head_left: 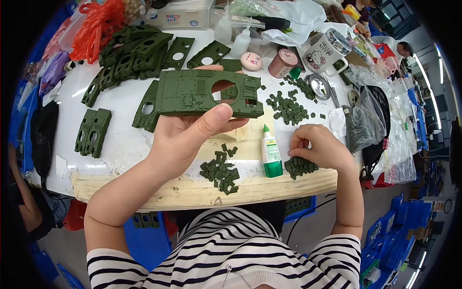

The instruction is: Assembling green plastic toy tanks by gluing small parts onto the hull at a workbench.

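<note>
White worktable [125,149] was crowded, wooden strip [260,192] along its near edge. Left side: stacked green hulls [137,48] overlapped unevenly; a bump could probably slide them. Next, left hand [195,129] gripped a green vehicle hull [187,91] raised above the table, thumb at the near side by the round opening, fingers underneath; squeezing there might crack the rim, a slack thumb might drop it. Nearer the edge, small green blocks [221,171] lay heaped; a dragging forearm could sweep some off. Glue bottle [272,154] sat between heap and right hand [320,147]; a knock might roll it or, if uncapped (couldn't tell), leak. Right fingers curled onto dark green bits [301,168]; couldn't tell if one was pinched. Fumbling could scatter them toward the loose pieces [288,108] beyond, mixing piles.
</note>
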{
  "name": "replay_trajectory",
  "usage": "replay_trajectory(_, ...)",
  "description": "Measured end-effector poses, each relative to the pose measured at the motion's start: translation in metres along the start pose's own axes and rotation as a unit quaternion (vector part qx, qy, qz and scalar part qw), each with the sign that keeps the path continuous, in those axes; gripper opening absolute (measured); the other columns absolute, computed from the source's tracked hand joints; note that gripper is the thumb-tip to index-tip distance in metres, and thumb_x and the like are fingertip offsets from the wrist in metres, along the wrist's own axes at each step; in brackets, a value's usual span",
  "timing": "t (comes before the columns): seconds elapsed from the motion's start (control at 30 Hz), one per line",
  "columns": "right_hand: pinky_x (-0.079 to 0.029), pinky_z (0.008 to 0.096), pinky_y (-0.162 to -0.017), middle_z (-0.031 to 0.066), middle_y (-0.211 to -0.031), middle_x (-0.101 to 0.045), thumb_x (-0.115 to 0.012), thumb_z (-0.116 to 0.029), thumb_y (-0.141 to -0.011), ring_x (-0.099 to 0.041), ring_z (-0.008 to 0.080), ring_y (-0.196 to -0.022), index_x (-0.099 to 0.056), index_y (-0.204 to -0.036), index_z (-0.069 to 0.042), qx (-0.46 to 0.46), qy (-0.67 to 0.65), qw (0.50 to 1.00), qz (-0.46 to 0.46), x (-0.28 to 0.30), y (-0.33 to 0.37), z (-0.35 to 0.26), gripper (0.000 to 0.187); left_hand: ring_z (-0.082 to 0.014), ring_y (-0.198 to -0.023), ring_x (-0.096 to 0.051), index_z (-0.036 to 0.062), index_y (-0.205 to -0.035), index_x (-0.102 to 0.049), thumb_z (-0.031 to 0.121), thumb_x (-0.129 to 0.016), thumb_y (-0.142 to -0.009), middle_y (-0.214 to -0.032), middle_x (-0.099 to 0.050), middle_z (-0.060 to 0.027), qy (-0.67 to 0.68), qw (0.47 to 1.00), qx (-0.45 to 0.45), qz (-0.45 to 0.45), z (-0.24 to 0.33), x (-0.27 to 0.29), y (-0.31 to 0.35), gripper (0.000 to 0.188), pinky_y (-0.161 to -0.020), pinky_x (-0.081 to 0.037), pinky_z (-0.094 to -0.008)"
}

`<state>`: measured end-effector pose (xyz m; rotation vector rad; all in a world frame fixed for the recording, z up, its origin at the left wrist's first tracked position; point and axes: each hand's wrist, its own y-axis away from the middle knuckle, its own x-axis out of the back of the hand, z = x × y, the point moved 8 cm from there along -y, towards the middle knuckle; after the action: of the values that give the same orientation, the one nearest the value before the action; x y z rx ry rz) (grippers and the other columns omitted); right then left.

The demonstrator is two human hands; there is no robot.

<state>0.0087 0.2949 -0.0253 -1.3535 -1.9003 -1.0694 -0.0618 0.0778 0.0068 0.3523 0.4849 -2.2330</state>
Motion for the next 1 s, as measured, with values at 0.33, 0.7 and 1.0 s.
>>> replay_trajectory(0.33,-0.046,0.0322,-0.058,0.0095,-0.066,-0.062,-0.076,-0.013,-0.074,-0.06,0.0209,-0.061,-0.065,-0.074,-0.001,-0.038,0.012,0.999,-0.011,-0.001,0.003,0.009,0.016,-0.0278,-0.122,-0.051,0.0067,-0.142,-0.027,0.014,-0.052,-0.096,-0.139,-0.041,-0.0165,0.041,0.999,0.015,0.025,0.0,0.005,-0.003,0.052,-0.098,-0.051,-0.0447)
replay_trajectory(0.7,-0.048,0.0326,-0.061,0.0107,-0.071,-0.061,-0.073,-0.004,-0.074,-0.06,0.0225,-0.066,-0.062,-0.077,0.0,0.018,0.022,0.998,0.064,0.004,0.013,-0.013,0.012,-0.0229,-0.12,-0.052,0.0099,-0.143,-0.029,0.013,-0.052,-0.096,-0.133,-0.048,-0.0105,0.111,0.992,0.032,0.05,-0.002,0.013,-0.007,0.052,-0.1,-0.05,-0.0423)
replay_trajectory(1.0,-0.049,0.0312,-0.059,0.0112,-0.071,-0.063,-0.07,0.0,-0.077,-0.06,0.0225,-0.062,-0.065,-0.085,0.002,0.055,0.008,0.994,0.096,0.005,0.019,-0.017,0.01,-0.0237,-0.12,-0.052,0.0102,-0.142,-0.03,0.01,-0.052,-0.095,-0.134,-0.048,-0.0114,0.139,0.988,0.057,0.044,-0.005,0.016,-0.008,0.052,-0.1,-0.048,-0.0441)
